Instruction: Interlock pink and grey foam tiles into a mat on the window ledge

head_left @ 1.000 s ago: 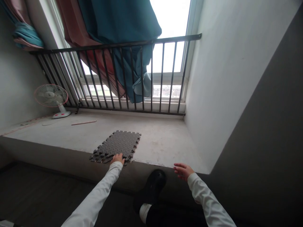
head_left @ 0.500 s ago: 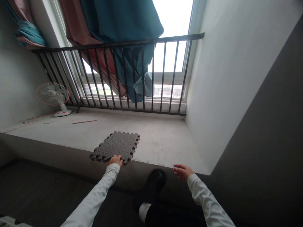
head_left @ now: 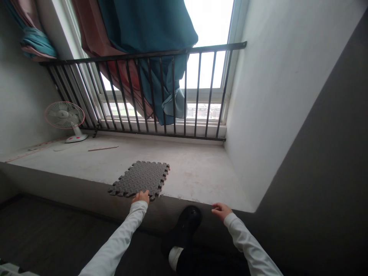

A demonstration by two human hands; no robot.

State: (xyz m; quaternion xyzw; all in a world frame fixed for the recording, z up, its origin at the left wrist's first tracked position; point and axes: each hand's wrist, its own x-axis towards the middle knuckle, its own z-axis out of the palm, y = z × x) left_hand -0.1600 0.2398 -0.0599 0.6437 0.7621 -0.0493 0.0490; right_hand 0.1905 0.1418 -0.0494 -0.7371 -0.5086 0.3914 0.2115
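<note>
My left hand [head_left: 140,197] is at the front edge of the ledge [head_left: 195,172], on the near edge of the foam mat [head_left: 140,178]. The fingers are bent down over that edge and touch it. I cannot tell whether the thumb pinches the mat from beneath or the hand only presses on it, since the underside is hidden.

The foam mat is a dark grey square with a raised tread pattern and jigsaw teeth all round. It lies flat on the ledge, turned a little askew, with its near corner right at the ledge's front edge.

My right hand [head_left: 220,211] is further along the ledge's front edge, well apart from the mat. It holds nothing, and its fingers are loosely curled with the tips at the lip of the ledge. Whether they actually rest on it I cannot make out. Both my arms are in white sleeves.

Below the ledge's front face, between my two arms, is my black shoe [head_left: 186,222] with a white sock showing.

At the far left back of the ledge stands a small white fan [head_left: 64,115] with a pink rim. A thin stick [head_left: 102,148] lies on the ledge just beside it.

A black railing [head_left: 198,92] runs along the back of the ledge in front of the window. A teal curtain [head_left: 149,34] and a pink curtain [head_left: 94,38] hang over it above the ledge. At the right end of the ledge rises a white wall [head_left: 273,96].
</note>
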